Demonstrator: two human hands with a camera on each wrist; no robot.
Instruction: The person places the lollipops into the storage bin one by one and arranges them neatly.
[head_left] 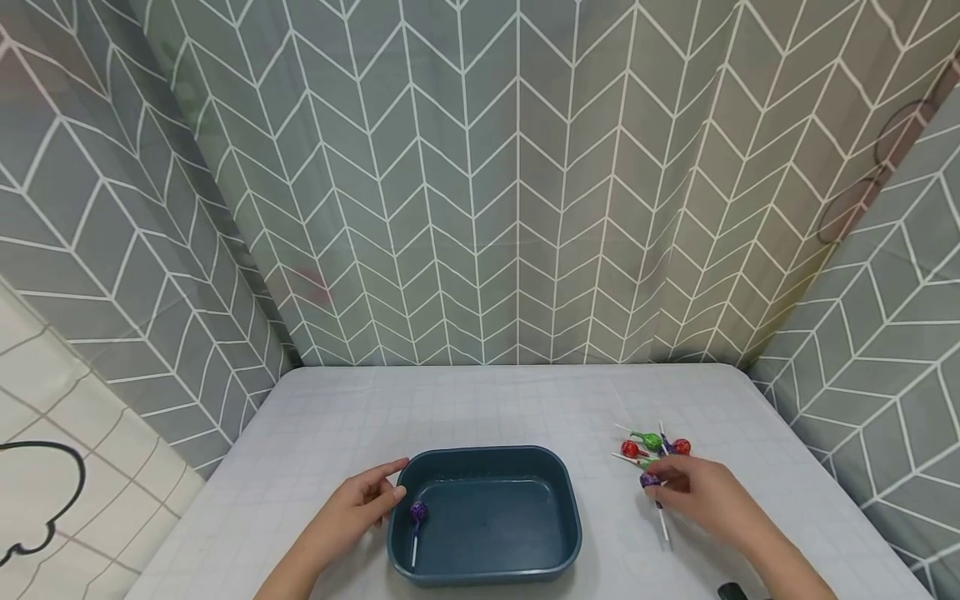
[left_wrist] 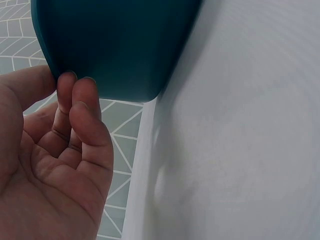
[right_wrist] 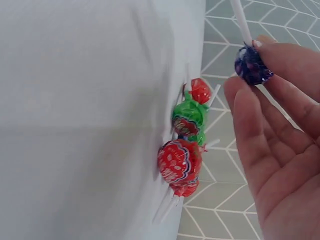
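While the left hand pinches the left rim of the dark blue tray at the lower middle of the head view, the right hand, lower right, has thumb and fingers closed together on a purple lollipop, its white stick angling down the frame. Just above that hand, a heap of lollipops lies on the white-covered bench; I can't count them, they overlap so much. A second purple one lies inside the tray, near its left wall. A black object is cut off by the bottom edge, and I can't tell what it is

From the left wrist, the tray runs out of the top of the frame and its inside is hidden; the curled fingers meet its outer wall. It looks like stiff, fairly light plastic, best held by the rim

From the right wrist, the pinched lollipop sits at upper right, thumb at the stick's base, the stick's far end cut off. I'd judge it light and hard, with a slick wrapper that could turn in the fingers, so the neck seems the surest hold; the thin stick might bend. Red and green wrappers at centre hide most of what lies behind them
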